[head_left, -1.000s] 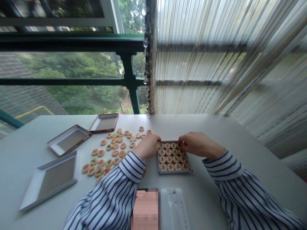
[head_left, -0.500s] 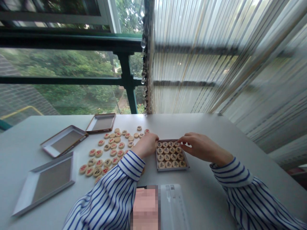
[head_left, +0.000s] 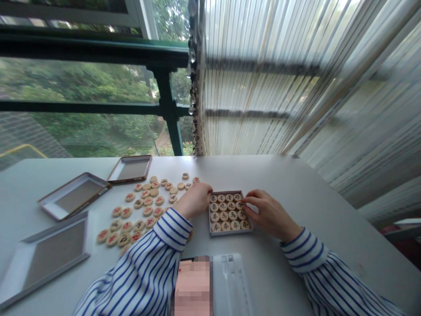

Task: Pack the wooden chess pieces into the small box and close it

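Loose xiangqi pieces [head_left: 141, 210] lie scattered on the bench beside the left hand [head_left: 194, 199], which curls against the left wall of the small box [head_left: 230, 232], seemingly to steady it; whether it pinches anything I cannot tell. The boxed pieces [head_left: 226, 210] sit flat in tight rows, and the right hand [head_left: 268, 215], fingers loosely extended and gripping nothing, rests its fingertips on the right-hand column.

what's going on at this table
A person in a striped shirt has both hands at a small box packed with round wooden game pieces: the left hand at its left edge, the right hand resting on pieces at its right side. Loose pieces lie on the table to the left, near three shallow trays.
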`<state>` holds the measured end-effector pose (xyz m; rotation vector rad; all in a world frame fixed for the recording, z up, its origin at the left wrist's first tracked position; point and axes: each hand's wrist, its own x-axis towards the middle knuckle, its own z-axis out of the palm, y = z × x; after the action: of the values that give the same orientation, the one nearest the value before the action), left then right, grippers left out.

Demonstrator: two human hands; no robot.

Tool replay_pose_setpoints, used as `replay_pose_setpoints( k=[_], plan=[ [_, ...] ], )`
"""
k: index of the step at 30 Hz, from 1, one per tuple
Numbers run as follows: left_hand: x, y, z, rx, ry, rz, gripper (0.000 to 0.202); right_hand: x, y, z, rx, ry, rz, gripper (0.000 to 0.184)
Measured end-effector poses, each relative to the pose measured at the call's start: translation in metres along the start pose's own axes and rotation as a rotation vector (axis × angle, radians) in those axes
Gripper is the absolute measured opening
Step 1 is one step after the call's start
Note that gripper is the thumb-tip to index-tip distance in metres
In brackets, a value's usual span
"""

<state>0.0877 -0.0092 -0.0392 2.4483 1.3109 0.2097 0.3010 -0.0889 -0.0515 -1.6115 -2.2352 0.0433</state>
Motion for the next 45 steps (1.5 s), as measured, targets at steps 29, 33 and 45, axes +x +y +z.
replay_pose_setpoints(
  k=[29,33,45],
  plan=[
    [0.0,0.0,-0.001,0.007,0.002,0.025,0.03,0.001,-0.011,-0.004,-0.113,-0.073,0.022,0.024],
    [0.001,-0.001,-0.001,0.003,-0.006,0.026,0.029,0.001,-0.012,-0.005,-0.114,-0.07,0.017,0.023],
    [0.0,-0.001,-0.001,-0.006,-0.014,0.006,0.029,-0.009,-0.018,-0.017,-0.105,-0.108,-0.009,0.021]
  ],
)
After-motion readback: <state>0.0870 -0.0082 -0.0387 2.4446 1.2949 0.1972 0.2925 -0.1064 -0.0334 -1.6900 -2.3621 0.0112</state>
